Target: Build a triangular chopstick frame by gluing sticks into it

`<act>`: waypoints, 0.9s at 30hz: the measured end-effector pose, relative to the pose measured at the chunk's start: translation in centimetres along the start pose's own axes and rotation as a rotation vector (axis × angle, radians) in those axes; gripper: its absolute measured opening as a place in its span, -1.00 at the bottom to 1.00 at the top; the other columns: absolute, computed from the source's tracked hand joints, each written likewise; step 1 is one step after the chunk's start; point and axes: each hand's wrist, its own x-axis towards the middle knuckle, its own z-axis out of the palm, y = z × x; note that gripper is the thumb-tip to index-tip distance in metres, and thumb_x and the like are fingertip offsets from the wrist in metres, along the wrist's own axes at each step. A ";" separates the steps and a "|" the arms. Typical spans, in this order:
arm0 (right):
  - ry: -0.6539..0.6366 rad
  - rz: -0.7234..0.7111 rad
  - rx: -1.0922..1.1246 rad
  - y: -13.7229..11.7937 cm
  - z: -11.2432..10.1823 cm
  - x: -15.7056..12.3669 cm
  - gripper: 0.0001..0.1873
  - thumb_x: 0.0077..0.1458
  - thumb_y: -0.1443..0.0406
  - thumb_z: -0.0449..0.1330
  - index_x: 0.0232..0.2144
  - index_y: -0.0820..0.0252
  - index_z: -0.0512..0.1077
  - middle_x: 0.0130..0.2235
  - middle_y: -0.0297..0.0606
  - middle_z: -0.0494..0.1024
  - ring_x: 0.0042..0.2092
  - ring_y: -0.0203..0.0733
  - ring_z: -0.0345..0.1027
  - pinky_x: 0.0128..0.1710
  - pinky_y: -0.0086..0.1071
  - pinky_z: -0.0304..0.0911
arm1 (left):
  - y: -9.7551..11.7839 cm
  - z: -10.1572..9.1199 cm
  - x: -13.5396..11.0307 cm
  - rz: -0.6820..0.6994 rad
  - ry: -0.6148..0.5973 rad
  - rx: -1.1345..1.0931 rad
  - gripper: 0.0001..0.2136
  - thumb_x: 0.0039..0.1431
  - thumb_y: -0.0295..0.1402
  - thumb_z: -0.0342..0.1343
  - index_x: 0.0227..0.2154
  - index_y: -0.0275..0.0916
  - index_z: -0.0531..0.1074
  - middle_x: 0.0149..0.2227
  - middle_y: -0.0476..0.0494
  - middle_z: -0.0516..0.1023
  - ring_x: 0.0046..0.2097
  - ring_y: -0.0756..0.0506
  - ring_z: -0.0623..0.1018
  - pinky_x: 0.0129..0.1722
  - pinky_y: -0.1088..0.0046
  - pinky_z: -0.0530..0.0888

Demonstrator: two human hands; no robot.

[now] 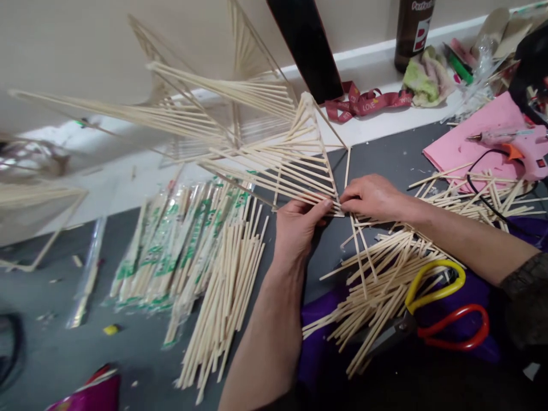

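Observation:
A large openwork structure of wooden chopsticks [274, 160], fanned out in twisting rows, rises in front of me. My left hand [297, 222] grips its near lower edge, thumb on top of the lowest sticks and fingers underneath. At the right end of that edge, my right hand [370, 197] is closed in a pinch at the corner; its fingertips hide the exact joint. Below the right wrist spreads a pile of loose chopsticks [385, 268]. Left of my left forearm lies a bundle of bare chopsticks [226, 291], beside wrapped chopsticks [166, 251] in clear plastic with green print.
Scissors [454, 328] with yellow and red handles lie over the loose sticks, near my lap. A pink glue gun [520, 148] rests on pink paper [479, 137] at right, its cord looping forward. Behind stand a dark slab [306, 48], a red ribbon [363, 104] and a brown bottle [413, 34].

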 end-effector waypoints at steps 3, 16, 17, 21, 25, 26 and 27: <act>0.000 0.007 -0.009 -0.1 -0.1 0.1 -0.69 0.16 0.29 0.10 -0.15 0.12 0.61 -0.17 -0.24 0.61 -0.19 -0.22 0.40 -0.33 -0.41 0.06 | -0.1 0.0 0.0 0.011 0.003 -0.004 -0.81 -0.26 -0.29 0.38 -0.52 -0.23 0.58 -0.50 -0.04 0.59 -0.48 0.02 0.47 -0.58 0.60 0.31; 0.010 0.019 -0.028 -0.1 0.3 0.2 -0.71 0.21 0.30 0.07 -0.21 0.15 0.59 -0.15 -0.26 0.62 -0.15 -0.21 0.40 -0.32 -0.40 0.04 | -0.5 0.1 0.0 0.035 0.026 0.009 -0.80 -0.24 -0.27 0.37 -0.51 -0.25 0.59 -0.50 -0.05 0.58 -0.49 0.02 0.46 -0.56 0.58 0.32; 0.012 0.022 -0.027 -0.2 0.3 0.2 -0.71 0.21 0.30 0.07 -0.21 0.15 0.59 -0.15 -0.26 0.62 -0.15 -0.21 0.40 -0.33 -0.40 0.04 | -0.5 0.1 0.0 0.034 0.026 0.007 -0.80 -0.24 -0.27 0.37 -0.51 -0.25 0.59 -0.51 -0.04 0.58 -0.49 0.02 0.45 -0.56 0.58 0.32; 0.014 0.041 -0.029 -0.3 0.3 0.2 -0.72 0.21 0.28 0.07 -0.22 0.14 0.59 -0.17 -0.27 0.62 -0.18 -0.22 0.39 -0.35 -0.39 0.02 | -0.4 0.2 -0.1 0.029 0.034 -0.001 -0.82 -0.23 -0.29 0.36 -0.52 -0.25 0.60 -0.53 -0.03 0.57 -0.51 0.04 0.43 -0.56 0.59 0.31; 0.016 0.057 -0.044 -0.4 0.3 0.1 -0.72 0.21 0.29 0.06 -0.24 0.12 0.59 -0.19 -0.28 0.61 -0.20 -0.25 0.37 -0.37 -0.39 -0.01 | -0.3 0.3 -0.1 0.022 0.046 0.001 -0.82 -0.23 -0.28 0.36 -0.52 -0.25 0.60 -0.53 -0.04 0.57 -0.52 0.04 0.42 -0.56 0.57 0.31; 0.016 0.060 -0.048 -0.5 0.3 0.1 -0.71 0.21 0.28 0.06 -0.24 0.12 0.59 -0.19 -0.29 0.61 -0.20 -0.25 0.37 -0.37 -0.39 -0.02 | -0.3 0.3 -0.1 0.021 0.050 0.005 -0.82 -0.23 -0.28 0.36 -0.51 -0.25 0.60 -0.53 -0.05 0.57 -0.52 0.04 0.42 -0.56 0.57 0.31; 0.016 0.063 -0.051 -0.5 0.3 0.1 -0.71 0.21 0.28 0.05 -0.24 0.12 0.59 -0.19 -0.29 0.61 -0.20 -0.25 0.36 -0.37 -0.39 -0.02 | -0.3 0.4 -0.2 0.019 0.054 0.008 -0.82 -0.23 -0.28 0.36 -0.51 -0.25 0.60 -0.52 -0.05 0.58 -0.52 0.04 0.42 -0.56 0.57 0.31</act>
